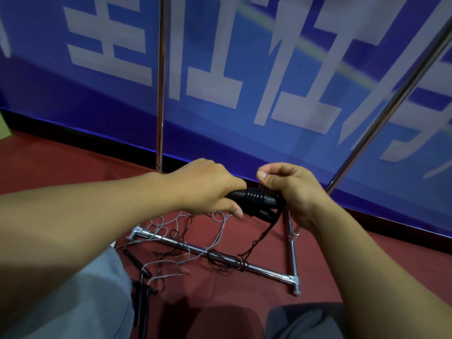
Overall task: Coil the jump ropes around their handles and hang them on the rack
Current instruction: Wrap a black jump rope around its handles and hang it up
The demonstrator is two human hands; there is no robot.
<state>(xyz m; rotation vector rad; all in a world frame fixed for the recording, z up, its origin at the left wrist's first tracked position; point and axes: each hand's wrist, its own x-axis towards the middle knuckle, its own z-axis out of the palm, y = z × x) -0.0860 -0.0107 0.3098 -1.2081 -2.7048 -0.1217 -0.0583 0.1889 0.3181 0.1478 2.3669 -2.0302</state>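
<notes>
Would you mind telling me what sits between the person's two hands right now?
In the head view, the black jump-rope handles span the gap between the left hand and right hand, with black rope wound around them.

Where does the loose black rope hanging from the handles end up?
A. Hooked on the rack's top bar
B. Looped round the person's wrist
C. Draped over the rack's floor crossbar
C: the black rope drops from the handles onto the crossbar at the rack's base.
</notes>
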